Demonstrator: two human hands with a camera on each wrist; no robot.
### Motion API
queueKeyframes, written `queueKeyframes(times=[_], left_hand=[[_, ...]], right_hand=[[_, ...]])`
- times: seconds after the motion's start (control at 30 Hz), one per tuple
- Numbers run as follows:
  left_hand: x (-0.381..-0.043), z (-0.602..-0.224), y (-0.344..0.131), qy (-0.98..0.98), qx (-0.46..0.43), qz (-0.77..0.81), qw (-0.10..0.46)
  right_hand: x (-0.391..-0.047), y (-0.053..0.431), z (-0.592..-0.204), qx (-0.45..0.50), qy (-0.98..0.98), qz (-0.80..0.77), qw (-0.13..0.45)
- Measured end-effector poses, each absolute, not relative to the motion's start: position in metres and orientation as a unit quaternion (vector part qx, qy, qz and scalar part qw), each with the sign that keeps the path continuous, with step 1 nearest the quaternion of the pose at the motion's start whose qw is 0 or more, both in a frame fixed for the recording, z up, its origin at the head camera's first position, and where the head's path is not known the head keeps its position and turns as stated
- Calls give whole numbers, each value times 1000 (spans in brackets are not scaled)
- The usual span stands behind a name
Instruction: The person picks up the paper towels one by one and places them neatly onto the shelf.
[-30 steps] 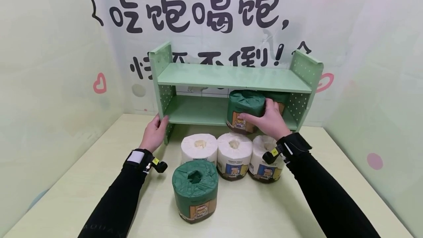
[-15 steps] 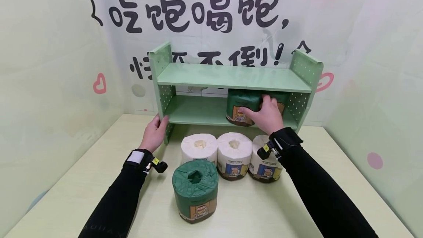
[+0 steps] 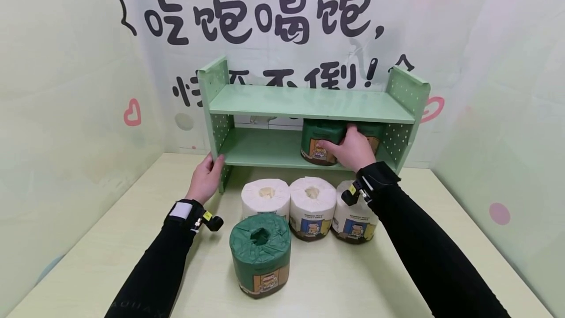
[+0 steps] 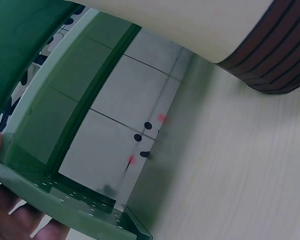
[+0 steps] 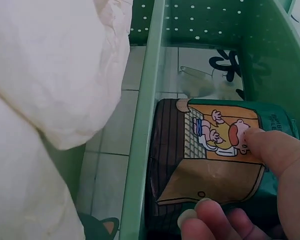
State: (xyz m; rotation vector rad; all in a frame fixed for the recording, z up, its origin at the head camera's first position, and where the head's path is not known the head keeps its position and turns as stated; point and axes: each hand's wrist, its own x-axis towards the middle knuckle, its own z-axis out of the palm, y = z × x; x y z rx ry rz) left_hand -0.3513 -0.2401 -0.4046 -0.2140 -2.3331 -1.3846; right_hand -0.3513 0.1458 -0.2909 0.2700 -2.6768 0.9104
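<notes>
Bright, diffuse light fills the head view, leaving soft shadows on the counter (image 3: 353, 278) and a faint sheen on the green shelf (image 3: 304, 99). Both wrist views look dimmer and cooler, the close white roll (image 5: 55, 65) appearing soft.

Green-wrapped roll (image 3: 319, 132), cartoon panel (image 5: 225, 137) facing out, stood upright on lower board (image 3: 265, 146) of green shelf (image 3: 304, 102); right hand (image 3: 354, 148) gripped it; left hand (image 3: 206, 179) held shelf's left side.
</notes>
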Motion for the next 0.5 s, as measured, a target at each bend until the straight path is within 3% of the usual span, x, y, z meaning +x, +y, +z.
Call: queueKeyframes(times=[0.5], left_hand=[[-350,-404,-241,-833,-87,-505,208]], right_hand=[[-355,143,-294,84,-921,341,166]])
